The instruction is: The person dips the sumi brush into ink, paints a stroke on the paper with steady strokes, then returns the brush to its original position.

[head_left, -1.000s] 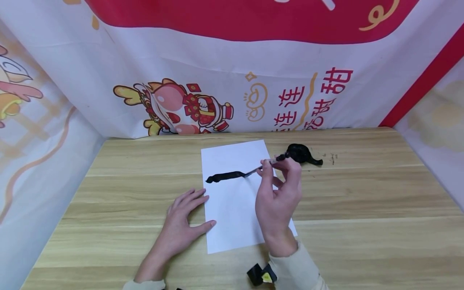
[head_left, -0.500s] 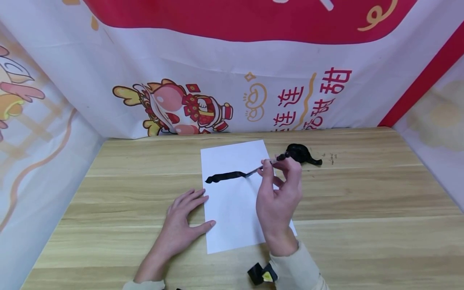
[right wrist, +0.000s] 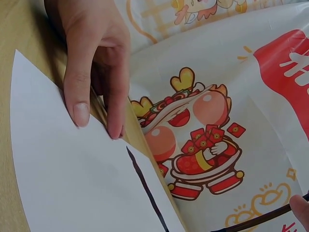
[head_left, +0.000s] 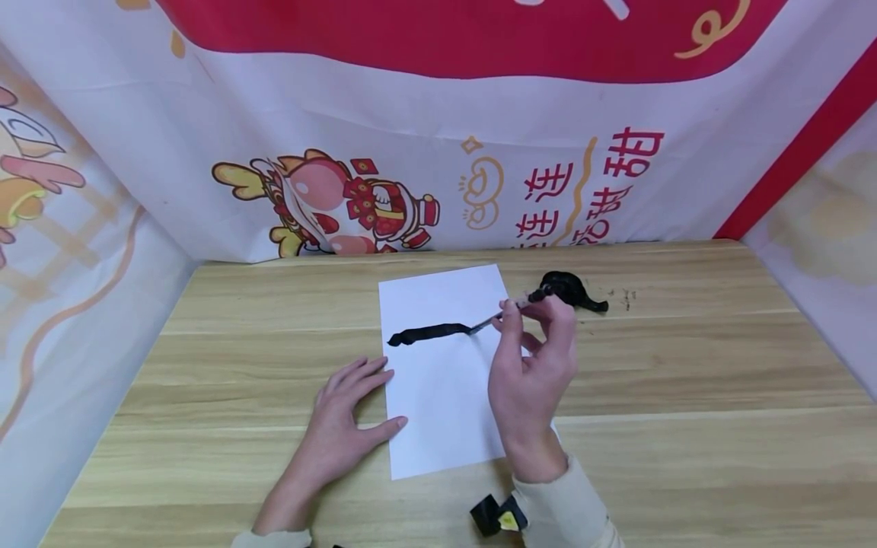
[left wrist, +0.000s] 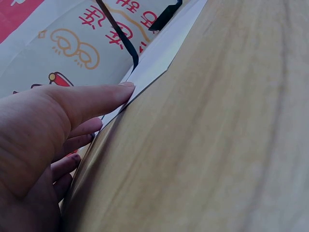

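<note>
From where I watch, little has shifted over the last second. My right hand (head_left: 530,373) has drifted slightly toward the right of the frame, and the brush (head_left: 510,310) it pinches has gone with it. The brush tip has trailed rightward too, so the black stroke (head_left: 430,333) on the paper (head_left: 438,411) now reaches a touch further right than it did. My right sleeve cuff (head_left: 558,506) sits a little lower in the frame.
</note>
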The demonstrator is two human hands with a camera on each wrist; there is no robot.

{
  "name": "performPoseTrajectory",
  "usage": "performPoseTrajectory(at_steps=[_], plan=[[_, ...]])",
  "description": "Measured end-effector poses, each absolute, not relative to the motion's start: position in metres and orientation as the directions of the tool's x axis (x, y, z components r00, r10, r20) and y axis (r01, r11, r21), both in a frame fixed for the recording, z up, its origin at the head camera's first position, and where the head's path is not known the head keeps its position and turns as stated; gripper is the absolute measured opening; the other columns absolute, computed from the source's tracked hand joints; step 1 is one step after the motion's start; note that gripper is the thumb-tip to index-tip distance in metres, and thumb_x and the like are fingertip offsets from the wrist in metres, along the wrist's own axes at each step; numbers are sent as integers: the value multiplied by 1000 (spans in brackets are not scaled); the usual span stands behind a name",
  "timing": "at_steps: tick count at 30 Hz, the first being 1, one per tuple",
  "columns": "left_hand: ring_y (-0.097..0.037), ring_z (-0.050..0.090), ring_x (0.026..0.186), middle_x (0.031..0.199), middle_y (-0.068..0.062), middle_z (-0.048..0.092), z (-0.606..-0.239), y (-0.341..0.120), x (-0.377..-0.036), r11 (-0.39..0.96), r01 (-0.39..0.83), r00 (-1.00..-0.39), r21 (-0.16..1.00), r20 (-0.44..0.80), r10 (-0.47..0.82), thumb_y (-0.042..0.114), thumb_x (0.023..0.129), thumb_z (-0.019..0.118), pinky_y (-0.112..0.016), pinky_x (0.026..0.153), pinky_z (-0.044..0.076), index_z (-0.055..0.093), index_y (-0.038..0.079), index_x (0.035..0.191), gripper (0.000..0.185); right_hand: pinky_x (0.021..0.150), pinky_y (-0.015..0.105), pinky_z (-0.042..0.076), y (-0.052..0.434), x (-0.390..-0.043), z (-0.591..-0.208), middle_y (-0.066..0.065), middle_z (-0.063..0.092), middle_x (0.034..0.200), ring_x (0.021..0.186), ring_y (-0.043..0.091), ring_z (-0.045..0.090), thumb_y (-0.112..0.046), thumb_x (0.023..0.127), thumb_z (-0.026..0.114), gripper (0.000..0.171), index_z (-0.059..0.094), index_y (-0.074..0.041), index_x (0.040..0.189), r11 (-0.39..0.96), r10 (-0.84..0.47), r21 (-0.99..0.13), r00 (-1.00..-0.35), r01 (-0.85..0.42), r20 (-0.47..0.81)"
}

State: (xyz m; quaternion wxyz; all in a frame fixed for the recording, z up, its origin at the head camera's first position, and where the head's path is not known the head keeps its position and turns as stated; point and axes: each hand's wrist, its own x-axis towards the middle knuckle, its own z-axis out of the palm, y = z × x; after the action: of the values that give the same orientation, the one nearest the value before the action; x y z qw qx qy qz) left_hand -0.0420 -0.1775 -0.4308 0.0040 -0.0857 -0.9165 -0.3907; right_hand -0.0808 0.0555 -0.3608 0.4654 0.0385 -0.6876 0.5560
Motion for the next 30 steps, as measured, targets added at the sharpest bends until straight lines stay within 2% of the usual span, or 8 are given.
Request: performPoseTrajectory(at_steps=[4,16,30], plan=[[-39,37,158,164,-1,55,-431,-178,-42,679,162,-985,716,78,153,39,86,91,-75,125,20,69,19,144,65,73,27,67,57,-81,-361,22,68,101,97,19,72,3,103,66,21,57,9,121,394,463,-725,-560,-564,687],[-39,37,158,164,-1,55,-433,-178,-43,682,168,-984,712,83,155,39,86,91,-75,125,21,69,19,143,64,75,18,64,59,-81,-360,23,68,102,97,17,72,-1,105,65,21,57,9,122,402,474,-729,-555,-553,683],[-39,37,158,165,-2,55,-434,-177,-43,687,170,-984,707,84,157,36,85,92,-74,126,19,68,18,145,67,74,22,65,62,-81,-359,22,69,105,97,16,72,-7,107,65,22,57,8,123,409,486,-744,-564,-529,668]])
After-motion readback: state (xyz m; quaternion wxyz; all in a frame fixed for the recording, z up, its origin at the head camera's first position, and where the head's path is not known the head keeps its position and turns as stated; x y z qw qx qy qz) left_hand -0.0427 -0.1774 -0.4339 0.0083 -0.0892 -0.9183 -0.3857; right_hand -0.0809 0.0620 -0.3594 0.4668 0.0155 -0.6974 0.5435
